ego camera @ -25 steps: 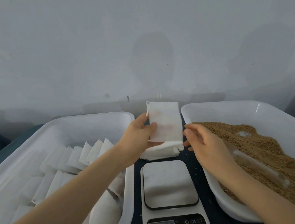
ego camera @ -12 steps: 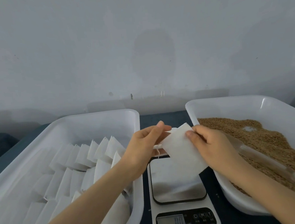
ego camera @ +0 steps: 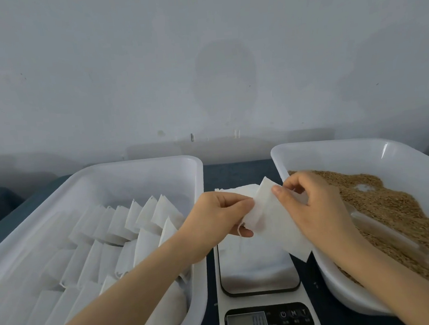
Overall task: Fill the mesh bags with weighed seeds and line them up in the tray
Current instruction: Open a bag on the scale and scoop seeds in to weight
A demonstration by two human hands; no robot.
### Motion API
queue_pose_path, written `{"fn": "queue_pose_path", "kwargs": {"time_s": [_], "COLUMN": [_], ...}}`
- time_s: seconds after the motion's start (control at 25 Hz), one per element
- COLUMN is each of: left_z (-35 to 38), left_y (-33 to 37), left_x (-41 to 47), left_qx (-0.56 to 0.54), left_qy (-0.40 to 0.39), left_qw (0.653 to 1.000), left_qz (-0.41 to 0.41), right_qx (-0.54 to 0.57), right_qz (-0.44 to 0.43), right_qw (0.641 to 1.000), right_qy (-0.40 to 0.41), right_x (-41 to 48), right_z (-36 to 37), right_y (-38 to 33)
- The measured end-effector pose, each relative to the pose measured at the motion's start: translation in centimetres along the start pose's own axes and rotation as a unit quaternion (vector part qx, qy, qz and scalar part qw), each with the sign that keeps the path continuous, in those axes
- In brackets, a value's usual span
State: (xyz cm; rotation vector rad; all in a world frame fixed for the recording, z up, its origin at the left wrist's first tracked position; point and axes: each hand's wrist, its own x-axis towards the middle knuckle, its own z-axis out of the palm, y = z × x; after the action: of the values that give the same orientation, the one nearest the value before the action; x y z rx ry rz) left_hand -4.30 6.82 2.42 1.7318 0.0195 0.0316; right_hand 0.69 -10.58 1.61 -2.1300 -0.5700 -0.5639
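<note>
Nearest, the scale (ego camera: 259,269) stands on the dark blue desk (ego camera: 234,171), its steel platform shiny and its display (ego camera: 247,322) showing what look like zeros. Just above the far edge of the scale, both grips meet on one white mesh bag (ego camera: 271,219). The left grip (ego camera: 220,215) pinches the bag's left edge between thumb and curled fingers. The right grip (ego camera: 314,205) pinches the upper edge between thumb and forefinger, the other fingers curled loosely behind the cloth. The bag hangs tilted, with its lower corner over the scale's right side and clear of the platform.

Just left of the scale, the tray (ego camera: 141,164) holds filled bags (ego camera: 127,236) leaning in overlapping rows. Beyond the rows, its far end shows bare white floor. Right of the scale a second tray (ego camera: 335,144) holds a heap of brown seeds (ego camera: 391,199) with a clear scoop (ego camera: 383,228) lying in it, and the right forearm crosses its near rim. Only narrow strips of desk separate the scale from either tray.

Beyond the scale, partly hidden by the hands, a stack of empty bags (ego camera: 236,190) lies on the desk between the trays. Farther back rises a plain pale wall (ego camera: 200,61).
</note>
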Motion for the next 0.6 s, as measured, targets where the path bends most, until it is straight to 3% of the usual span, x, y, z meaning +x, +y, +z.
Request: {"fn": "queue_pose_path", "kwargs": {"time_s": [0.16, 0.36, 0.6], "left_z": [-0.1, -0.2, 0.3], "left_y": [0.2, 0.1, 0.2], "left_x": [0.1, 0.1, -0.2], "left_qx": [-0.050, -0.082, -0.008], "left_qy": [0.009, 0.024, -0.007], "left_qw": [0.999, 0.996, 0.999], "left_qz": [-0.012, -0.002, 0.051], "right_qx": [-0.068, 0.031, 0.072], "right_qz": [-0.058, -0.117, -0.133], "right_qw": [0.992, 0.991, 0.984], "right_qy": [0.087, -0.057, -0.094], "right_x": [-0.2, -0.8, -0.7], "right_z": [-0.4, 0.0, -0.1], "right_y": [-0.2, -0.7, -1.1]}}
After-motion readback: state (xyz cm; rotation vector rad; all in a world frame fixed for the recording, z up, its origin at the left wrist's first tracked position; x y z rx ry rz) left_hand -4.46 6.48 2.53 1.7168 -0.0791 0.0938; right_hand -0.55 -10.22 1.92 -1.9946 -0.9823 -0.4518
